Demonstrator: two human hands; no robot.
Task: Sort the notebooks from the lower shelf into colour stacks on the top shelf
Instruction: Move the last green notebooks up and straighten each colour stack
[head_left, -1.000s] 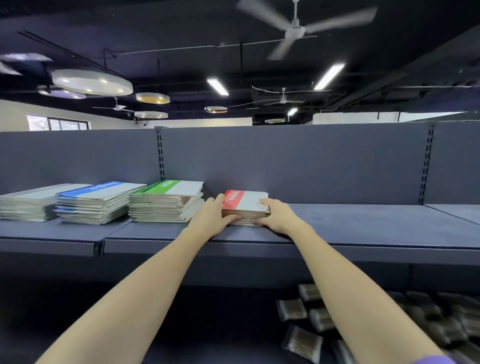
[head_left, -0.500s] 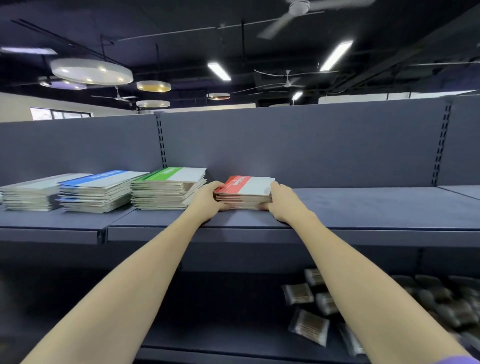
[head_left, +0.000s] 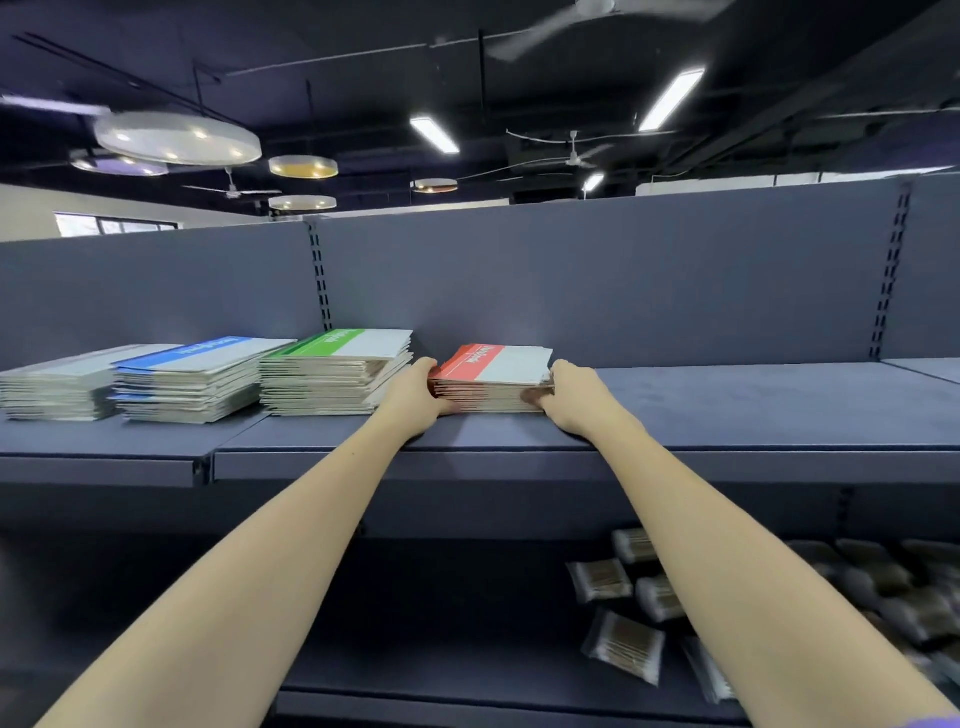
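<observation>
Since a second ago the red-topped stack (head_left: 493, 376) has slid a little farther back on the top shelf (head_left: 727, 410), and both hands have gone with it, staying clamped at its two ends. Now the left hand (head_left: 413, 397) grips the stack's left end, thumb tip over the top cover's red corner and the other fingers curled round the near lower edge. On the opposite end the right hand (head_left: 574, 397) does the same, fingers bent against the right side and the thumb tucked along the near edge. Between them the stack sits flat on the shelf, its red band to the left and its pale part to the right, the edges roughly squared. Just left of it, with only the left hand between, stands the green-topped stack (head_left: 337, 371), taller and slightly fanned at its right side. Beyond that comes the blue-topped stack (head_left: 202, 379), and at the far left a pale grey-topped stack (head_left: 52, 384), the last two on the adjoining shelf section. Below, on the lower shelf (head_left: 467, 670), small clear packets (head_left: 623, 644) with brownish contents lie scattered to the right; what they hold is too blurred to tell.
</observation>
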